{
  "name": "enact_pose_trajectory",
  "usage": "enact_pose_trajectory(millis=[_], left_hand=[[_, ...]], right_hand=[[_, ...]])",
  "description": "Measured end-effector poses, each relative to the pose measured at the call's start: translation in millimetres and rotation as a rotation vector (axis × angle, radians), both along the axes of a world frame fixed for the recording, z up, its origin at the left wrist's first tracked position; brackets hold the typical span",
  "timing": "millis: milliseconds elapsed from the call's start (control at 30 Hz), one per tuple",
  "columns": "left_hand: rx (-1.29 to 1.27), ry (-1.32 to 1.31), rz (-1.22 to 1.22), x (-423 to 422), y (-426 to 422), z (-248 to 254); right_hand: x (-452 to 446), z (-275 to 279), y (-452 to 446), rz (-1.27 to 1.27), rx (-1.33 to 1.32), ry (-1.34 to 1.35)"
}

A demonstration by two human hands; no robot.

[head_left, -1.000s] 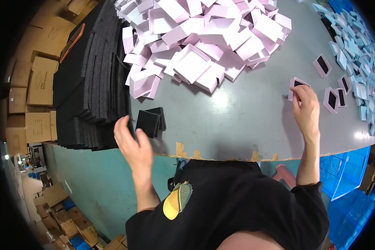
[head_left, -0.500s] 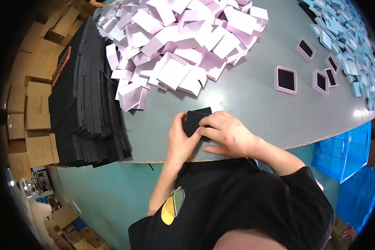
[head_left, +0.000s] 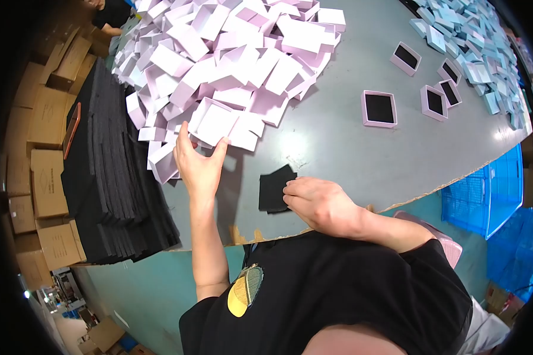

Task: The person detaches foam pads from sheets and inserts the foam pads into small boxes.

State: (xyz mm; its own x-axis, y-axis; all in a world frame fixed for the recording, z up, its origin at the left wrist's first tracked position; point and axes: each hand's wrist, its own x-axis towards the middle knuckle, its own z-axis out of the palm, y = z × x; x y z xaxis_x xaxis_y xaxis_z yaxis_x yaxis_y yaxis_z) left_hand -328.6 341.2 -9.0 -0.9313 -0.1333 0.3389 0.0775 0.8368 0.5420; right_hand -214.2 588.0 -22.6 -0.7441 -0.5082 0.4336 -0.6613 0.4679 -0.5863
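Note:
My left hand (head_left: 200, 165) is at the near edge of a heap of pale pink boxes (head_left: 237, 65), its thumb and fingers spread apart around the near side of an open pink box (head_left: 214, 122). Whether the fingertips touch that box I cannot tell. My right hand (head_left: 326, 204) has its fingers curled together at the right edge of a few stacked black foam pads (head_left: 273, 190) near the table's front edge. The pads overlap slightly askew, and the fingers cover their right side.
Several pink boxes with black inserts, one of them a larger box (head_left: 379, 109), stand on the grey table (head_left: 337, 151) at right. Light blue boxes (head_left: 474, 53) are heaped beyond. Black foam sheets (head_left: 118, 177) are stacked at left. Blue crates (head_left: 485, 192) stand below the right edge. Another person's arm (head_left: 109, 28) shows far left.
My left hand has left the black foam pads and moved up and left to the pink boxes. The pads now lie lower, with my right hand still at them. The view has shifted somewhat.

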Motion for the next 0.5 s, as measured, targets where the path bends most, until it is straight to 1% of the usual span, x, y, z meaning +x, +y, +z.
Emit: enact_pose_trajectory(millis=[67, 100, 133, 167, 200, 267, 300, 333, 367, 400, 433, 500], left_hand=[[-0.024, -0.005, 0.011, -6.3, -0.5, -1.9], [0.055, -0.001, 0.012, -3.5, 0.1, 1.3], [0.131, 0.001, 0.015, 2.6, -0.4, 9.4], [0.209, 0.008, 0.017, 6.2, -0.5, 17.8], [0.292, 0.120, -0.108, 12.3, 4.5, 23.8], [0.428, -0.047, -0.437, 19.8, 32.0, 36.3], [0.387, -0.174, -0.593, 16.4, 47.0, 27.9], [0.416, -0.349, -0.615, 16.0, 67.3, 16.1], [0.266, -0.485, -0.604, 13.1, 85.9, 7.9], [0.281, -0.404, -0.699, 7.3, 98.6, -12.8], [0.395, -0.495, -0.771, 1.3, 104.4, -31.8], [0.339, -0.398, -0.818, -1.4, 114.9, -48.3]], right_hand=[[-3.8, 16.9, 13.4, -0.122, -0.195, -0.031], [-6.5, 26.0, 22.3, -0.181, -0.294, -0.048], [-12.2, 31.9, 35.5, -0.243, -0.316, 0.012], [-17.0, 30.4, 48.9, -0.347, -0.271, 0.073], [-17.9, 29.0, 58.5, -0.519, -0.370, -0.046], [-28.6, 19.8, 76.6, -0.563, -0.534, -0.003], [-33.1, 16.8, 81.2, -0.583, -0.617, 0.016], [-36.3, 17.8, 80.4, -0.497, -0.497, 0.088], [-41.2, 20.6, 78.2, -0.409, -0.378, 0.165], [-46.2, 22.6, 77.7, -0.323, -0.258, 0.243], [-51.7, 19.7, 79.7, -0.243, -0.046, 0.336], [-59.1, 5.7, 82.5, -0.139, 0.127, 0.280]])
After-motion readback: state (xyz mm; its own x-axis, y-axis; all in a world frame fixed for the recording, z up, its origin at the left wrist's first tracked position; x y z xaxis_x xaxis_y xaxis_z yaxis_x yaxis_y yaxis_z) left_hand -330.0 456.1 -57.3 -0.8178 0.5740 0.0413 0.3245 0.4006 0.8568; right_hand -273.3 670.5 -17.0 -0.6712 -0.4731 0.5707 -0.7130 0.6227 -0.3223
